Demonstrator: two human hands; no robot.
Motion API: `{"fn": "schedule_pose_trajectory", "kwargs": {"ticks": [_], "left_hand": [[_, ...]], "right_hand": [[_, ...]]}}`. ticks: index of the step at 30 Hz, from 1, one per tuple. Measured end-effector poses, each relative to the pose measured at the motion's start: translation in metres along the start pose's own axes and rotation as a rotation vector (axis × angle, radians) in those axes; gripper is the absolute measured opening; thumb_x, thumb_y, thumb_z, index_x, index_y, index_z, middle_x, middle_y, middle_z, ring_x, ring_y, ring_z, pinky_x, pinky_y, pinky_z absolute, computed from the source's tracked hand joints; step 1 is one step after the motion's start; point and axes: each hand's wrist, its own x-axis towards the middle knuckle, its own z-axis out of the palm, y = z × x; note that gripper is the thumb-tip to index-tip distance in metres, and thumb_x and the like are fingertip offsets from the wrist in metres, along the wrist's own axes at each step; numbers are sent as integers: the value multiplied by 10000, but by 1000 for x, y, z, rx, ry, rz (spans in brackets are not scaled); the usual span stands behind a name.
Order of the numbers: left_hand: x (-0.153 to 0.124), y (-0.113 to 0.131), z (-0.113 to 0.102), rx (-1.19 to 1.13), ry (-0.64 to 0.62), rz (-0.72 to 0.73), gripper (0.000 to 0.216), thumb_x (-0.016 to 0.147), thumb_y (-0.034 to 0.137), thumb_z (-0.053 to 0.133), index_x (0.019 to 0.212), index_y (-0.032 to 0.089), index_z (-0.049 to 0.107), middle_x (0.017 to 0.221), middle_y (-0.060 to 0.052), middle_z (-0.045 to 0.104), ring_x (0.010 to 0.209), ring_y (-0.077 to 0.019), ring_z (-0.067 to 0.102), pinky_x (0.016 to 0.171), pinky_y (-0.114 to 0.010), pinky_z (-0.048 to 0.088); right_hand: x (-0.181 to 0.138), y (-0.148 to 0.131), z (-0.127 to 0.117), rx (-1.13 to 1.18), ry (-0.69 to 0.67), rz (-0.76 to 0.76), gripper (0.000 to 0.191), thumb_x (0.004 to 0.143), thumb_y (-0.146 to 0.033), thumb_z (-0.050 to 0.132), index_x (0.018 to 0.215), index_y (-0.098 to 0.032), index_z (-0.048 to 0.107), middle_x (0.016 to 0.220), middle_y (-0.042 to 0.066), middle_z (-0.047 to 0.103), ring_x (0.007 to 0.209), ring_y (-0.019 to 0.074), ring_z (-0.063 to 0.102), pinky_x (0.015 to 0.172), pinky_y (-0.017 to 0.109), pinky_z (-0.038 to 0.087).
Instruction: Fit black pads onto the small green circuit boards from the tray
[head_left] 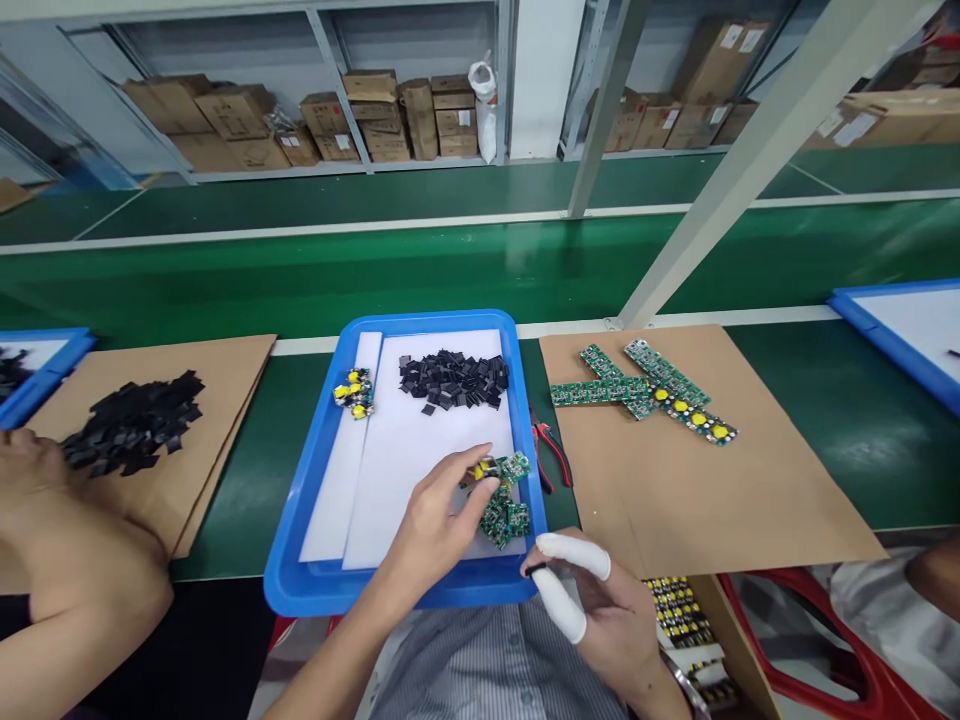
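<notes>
My left hand point(442, 510) pinches a small circuit board with a yellow part point(484, 468) between thumb and fingertips, above the right side of the blue tray point(300, 500). Just under it lies a loose pile of small green circuit boards point(504, 515). My right hand point(600, 610), with white finger cots on thumb and forefinger, is closed on a small black piece point(535, 568) at the tray's near right corner. Farther back in the tray sits a heap of flat black pieces point(456, 380). A few boards with yellow parts point(355, 393) rest at its left edge.
Red-handled pliers point(553, 455) lie right of the tray. Circuit board strips point(645, 390) rest on cardboard point(675, 500). A box of boards point(686, 630) stands below the table edge. At left, a co-worker's arm point(75, 570) is beside another black heap point(135, 420). A slanted post point(742, 180) rises behind.
</notes>
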Motion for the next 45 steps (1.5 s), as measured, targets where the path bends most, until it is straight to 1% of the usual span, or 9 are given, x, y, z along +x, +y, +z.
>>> {"fn": "schedule_pose_trajectory", "kwargs": {"ticks": [5,9,14,20,25,30,36,42,45], "left_hand": [[-28,-1,-15,-696,38,-332,399,924,363,718,1297,220,712,1287,-139,724,1094,-307,726,842,-428,661],[-53,-2,-19,-883,21,-379,395,915,319,740,1301,240,721,1241,-138,751,1113,-321,732,952,-450,615],[-71,-8,-24,-878,-21,-323,361,924,261,727,1283,229,714,1193,-133,760,1186,-327,696,1075,-482,536],[-77,-14,-26,-841,-78,-244,334,925,199,712,1252,271,713,1348,-109,630,1081,-290,723,866,-388,649],[-79,-19,-24,-842,-61,-261,255,952,246,687,1204,259,720,1409,-132,614,1312,-329,593,942,-416,629],[-77,-18,-19,-851,3,-219,165,880,180,767,1028,252,760,1236,-105,714,1120,-260,708,934,-375,616],[-79,-18,-14,-681,28,-138,429,814,143,818,1212,290,759,1217,-108,663,1081,-247,682,875,-327,603],[-79,-18,-12,-754,12,-123,133,879,129,750,963,233,755,1218,-110,697,1155,-268,683,948,-375,578],[-78,-18,-10,-765,17,-102,185,877,76,737,969,236,726,1159,-77,720,1131,-245,704,953,-351,578]], "right_hand": [[7,-5,5,-6,-36,-30,392,903,-9,639,1146,-301,734,956,47,742,861,194,717,749,334,594],[14,-7,18,-24,-45,-20,357,879,-12,681,1094,-290,747,936,37,747,821,184,716,728,321,589],[21,-6,38,12,4,8,298,862,-30,704,1003,-283,772,864,15,743,735,159,719,656,274,609],[19,1,48,38,56,140,275,860,-102,734,1077,-262,783,961,46,794,789,191,789,728,301,689],[19,0,47,11,48,149,203,882,-125,721,1032,-248,785,989,57,783,860,193,779,773,298,678],[22,0,47,-9,56,166,193,859,-94,724,975,-238,780,908,32,758,811,158,752,751,247,639],[22,1,51,94,76,222,222,815,-93,769,965,-256,786,871,10,735,773,141,736,714,216,618],[20,2,53,137,126,318,203,733,-86,843,849,-232,763,824,-3,717,709,133,711,676,211,592],[19,2,53,116,149,351,183,726,-102,847,823,-225,754,815,-2,718,723,131,698,694,207,576]]}}
